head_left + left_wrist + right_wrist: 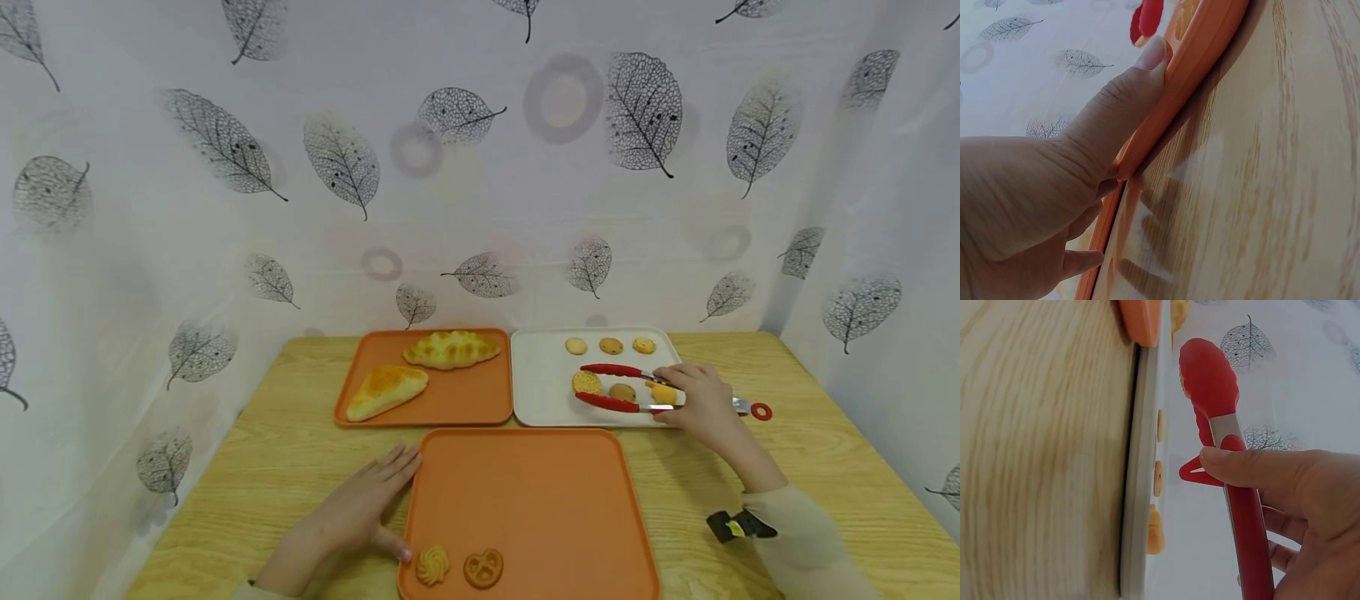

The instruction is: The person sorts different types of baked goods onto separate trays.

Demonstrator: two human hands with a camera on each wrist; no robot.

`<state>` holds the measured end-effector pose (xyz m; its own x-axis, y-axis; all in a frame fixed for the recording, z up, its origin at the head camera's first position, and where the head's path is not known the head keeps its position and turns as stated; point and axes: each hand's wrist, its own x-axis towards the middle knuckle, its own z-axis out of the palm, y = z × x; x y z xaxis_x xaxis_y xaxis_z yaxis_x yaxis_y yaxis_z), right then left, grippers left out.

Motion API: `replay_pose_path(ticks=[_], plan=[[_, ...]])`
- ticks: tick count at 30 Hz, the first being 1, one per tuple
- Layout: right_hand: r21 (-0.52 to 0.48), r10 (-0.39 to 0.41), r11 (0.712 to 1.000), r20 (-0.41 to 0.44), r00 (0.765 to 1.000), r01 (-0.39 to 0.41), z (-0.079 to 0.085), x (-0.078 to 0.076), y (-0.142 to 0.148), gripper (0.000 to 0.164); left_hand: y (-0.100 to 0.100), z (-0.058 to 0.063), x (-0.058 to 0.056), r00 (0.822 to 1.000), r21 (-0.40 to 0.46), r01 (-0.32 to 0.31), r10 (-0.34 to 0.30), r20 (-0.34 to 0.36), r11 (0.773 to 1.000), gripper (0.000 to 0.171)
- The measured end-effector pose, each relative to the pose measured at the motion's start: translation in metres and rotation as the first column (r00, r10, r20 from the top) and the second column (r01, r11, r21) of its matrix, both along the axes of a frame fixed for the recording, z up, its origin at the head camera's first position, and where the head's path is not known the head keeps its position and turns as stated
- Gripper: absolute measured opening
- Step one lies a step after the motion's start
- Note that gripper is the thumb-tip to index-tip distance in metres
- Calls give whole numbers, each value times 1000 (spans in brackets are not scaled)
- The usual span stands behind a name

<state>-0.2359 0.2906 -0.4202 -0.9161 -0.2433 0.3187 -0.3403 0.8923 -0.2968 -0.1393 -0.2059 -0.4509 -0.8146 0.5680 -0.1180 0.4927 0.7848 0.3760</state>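
My right hand [699, 402] grips red-tipped metal tongs [1247, 531] over the white tray [543, 400]. In the head view the tong tips stand on either side of a round, speckled cookie [587, 382]; whether they pinch it I cannot tell. A brown cookie [622, 392] and a yellow, shaped cookie [663, 394] are close to the tong arms. My left hand [352, 510] rests at the left rim of the near orange tray [525, 500], fingers extended, thumb [1125, 94] touching the rim. A swirled cookie [432, 566] and a pretzel-shaped cookie [483, 568] lie in that tray's near left corner.
Behind the near tray, a second orange tray [465, 404] carries a triangular pastry [386, 392] and a long, ridged bread [452, 350]. Along the white tray's back lie a pale cookie [576, 346] and two browner ones. A leaf-patterned curtain [480, 200] rises behind the wooden table [277, 450].
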Motion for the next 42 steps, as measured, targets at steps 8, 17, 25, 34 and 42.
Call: replay_pose_path(ticks=[8,17,25,34,42], plan=[[36,-48,998,77,996,46,-9,-5,3,61,0,-1,-1,1000,-10,-1,1,5,1000,126],[33,-54,998,127,990,50,-13,-7,3,61,1,0,0,999,-19,-15,16,32,1000,126],[30,-61,998,139,988,57,-10,-6,1,63,2,1,2,1000,-10,-10,10,23,1000,126],[25,-39,999,114,993,36,2,1,-5,65,1,1,2,1000,3,2,-2,4,1000,125],[0,41,999,67,997,-41,14,12,-17,66,1,2,-1,1000,-9,-1,1,8,1000,126]])
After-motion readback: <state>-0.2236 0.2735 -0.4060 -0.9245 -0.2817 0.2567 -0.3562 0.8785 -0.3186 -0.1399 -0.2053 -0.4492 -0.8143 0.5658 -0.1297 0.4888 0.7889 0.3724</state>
